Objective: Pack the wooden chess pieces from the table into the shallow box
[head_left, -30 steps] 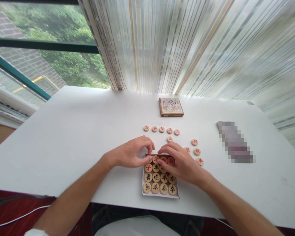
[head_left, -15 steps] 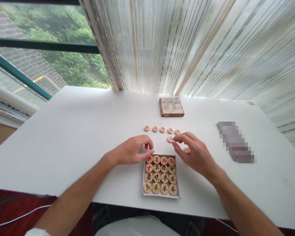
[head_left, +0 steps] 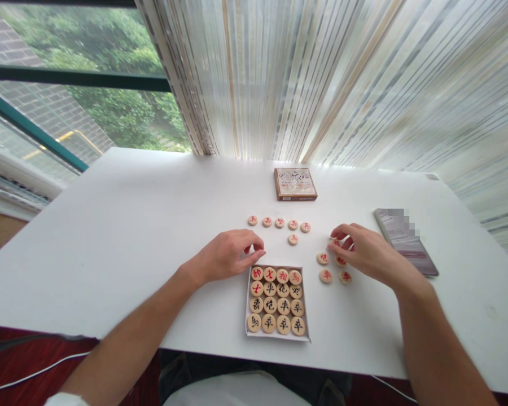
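Observation:
My left hand [head_left: 226,256] rests over the table just beyond the upper left corner of an open box tray [head_left: 278,337]. Its thumb and index finger are curved, slightly apart, with nothing between them. The tray holds rows of round wooden Chinese chess pieces, red characters at the back and black in front. On the right, my right hand [head_left: 364,254] has thumb and fingers closed around a red-marked Chinese chess piece [head_left: 337,243], partly hidden by the fingers. Beside it lie a red cannon piece [head_left: 322,258] and red chariot pieces [head_left: 325,276], [head_left: 345,277].
Several red soldier pieces [head_left: 280,223] form a row beyond the tray, with a red horse piece [head_left: 293,239] in front of it. A Chinese chess box lid [head_left: 296,184] lies farther back. A flat, partly blurred-out object [head_left: 406,248] lies to the right.
My right hand has moved right, away from the red horse piece, which stays below the soldier row. The red pieces on the right are now uncovered. My left hand has barely moved.

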